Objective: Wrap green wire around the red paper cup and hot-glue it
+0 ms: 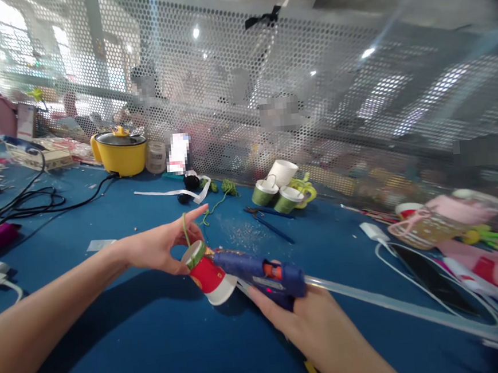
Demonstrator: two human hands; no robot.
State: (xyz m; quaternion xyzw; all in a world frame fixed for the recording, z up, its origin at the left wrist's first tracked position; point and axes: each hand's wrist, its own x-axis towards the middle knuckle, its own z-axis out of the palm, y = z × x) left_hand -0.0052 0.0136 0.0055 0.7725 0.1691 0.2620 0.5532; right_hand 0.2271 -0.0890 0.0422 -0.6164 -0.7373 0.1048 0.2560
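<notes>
My left hand [171,244] grips the rim of a red and white paper cup [211,278], which is tilted, its wide white end toward the lower right. Green yarn [197,250] is wound around the cup's upper end, and a strand loops over my left index finger, which points outward. In my right hand [311,325] is a blue hot glue gun [255,271] with a red light lit. Its nozzle is at the yarn band; whether it touches is unclear. A long clear glue stick [369,295] sticks out of its back.
Behind the cup lie a green yarn ball [229,187], pliers [269,222] and green-wrapped cups [288,199]. A yellow electric pot [121,153] with a black cord stands at the left back, before a perforated metal screen [224,96]. On the right are a phone [433,278] and white cables.
</notes>
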